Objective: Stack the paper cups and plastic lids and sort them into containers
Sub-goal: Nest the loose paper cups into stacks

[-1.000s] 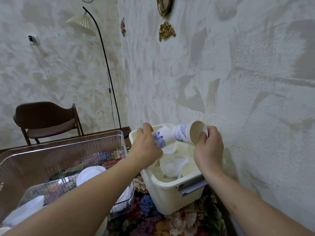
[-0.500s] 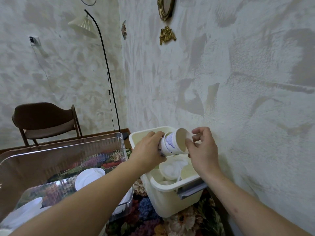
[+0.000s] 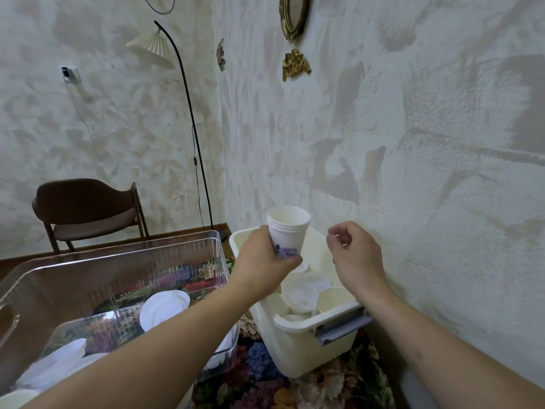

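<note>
Holding a stack of paper cups (image 3: 288, 231) upright over the cream bin (image 3: 298, 343), the left hand (image 3: 262, 262) grips it; the right hand (image 3: 354, 255) hangs loosely curled, holding nothing.

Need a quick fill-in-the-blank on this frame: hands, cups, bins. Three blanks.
1. The stack of paper cups is gripped by the ____ hand.
2. The right hand holds ____.
3. Both hands hover over the ____ bin, not the clear bin.

Missing words: left; nothing; cream
</note>
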